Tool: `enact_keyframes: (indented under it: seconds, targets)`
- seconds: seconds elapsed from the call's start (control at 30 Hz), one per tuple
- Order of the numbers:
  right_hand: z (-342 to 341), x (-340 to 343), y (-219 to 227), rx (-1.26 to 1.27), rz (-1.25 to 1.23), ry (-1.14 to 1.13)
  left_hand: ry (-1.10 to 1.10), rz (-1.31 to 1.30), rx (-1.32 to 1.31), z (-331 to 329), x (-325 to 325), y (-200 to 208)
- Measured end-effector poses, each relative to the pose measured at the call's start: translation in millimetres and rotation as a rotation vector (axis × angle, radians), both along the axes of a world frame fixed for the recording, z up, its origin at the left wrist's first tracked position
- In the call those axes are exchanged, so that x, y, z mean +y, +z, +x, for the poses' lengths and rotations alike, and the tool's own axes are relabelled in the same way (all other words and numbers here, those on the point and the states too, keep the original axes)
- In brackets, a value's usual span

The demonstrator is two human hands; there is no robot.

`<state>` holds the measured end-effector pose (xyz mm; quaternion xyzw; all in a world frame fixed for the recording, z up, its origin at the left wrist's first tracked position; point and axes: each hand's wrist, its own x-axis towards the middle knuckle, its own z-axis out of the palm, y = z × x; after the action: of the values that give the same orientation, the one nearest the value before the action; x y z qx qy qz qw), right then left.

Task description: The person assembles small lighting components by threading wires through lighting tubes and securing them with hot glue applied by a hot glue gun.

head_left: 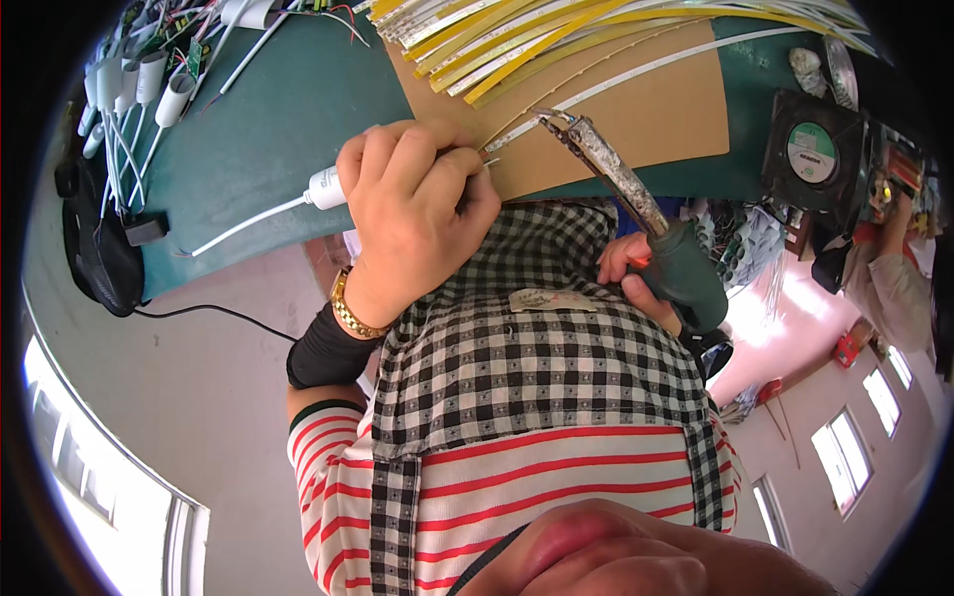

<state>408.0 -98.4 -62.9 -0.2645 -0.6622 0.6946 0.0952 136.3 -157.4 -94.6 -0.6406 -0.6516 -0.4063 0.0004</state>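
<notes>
My left hand (417, 204) is closed at the near edge of the green table (253, 139). It covers part of a small white cylinder (325, 188) with a white cable (248, 226) running out to the left. At its fingertips the bare end of a white LED strip (606, 91) meets thin wires; the exact pinch is hidden. My right hand (641, 281) is wrapped round the dark green handle of a soldering iron (636, 189). The iron's worn metal barrel points up and left, its tip above the strip, apart from my left fingers.
A brown board (686, 109) lies under a bundle of yellow and white LED strips (497, 40). Several white cylinders with cables (149, 79) pile up at the far left. A black fan (815, 154) stands at the right, near another person's arm (889, 248).
</notes>
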Motion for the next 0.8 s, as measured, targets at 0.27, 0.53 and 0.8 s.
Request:
enact_keyframes:
  seconds: [0.27, 0.53, 0.8]
  targets:
    - [-4, -5, 14, -0.130, -0.053, -0.099, 0.062, -0.025, -0.054, 3, 3, 0]
    - [4, -3, 8, -0.098, 0.009, 0.027, 0.057, -0.145, -0.183, -1, 10, 7]
    - [-6, -11, 6, -0.113, -0.030, -0.227, 0.002, -0.249, -0.223, -8, 14, 15]
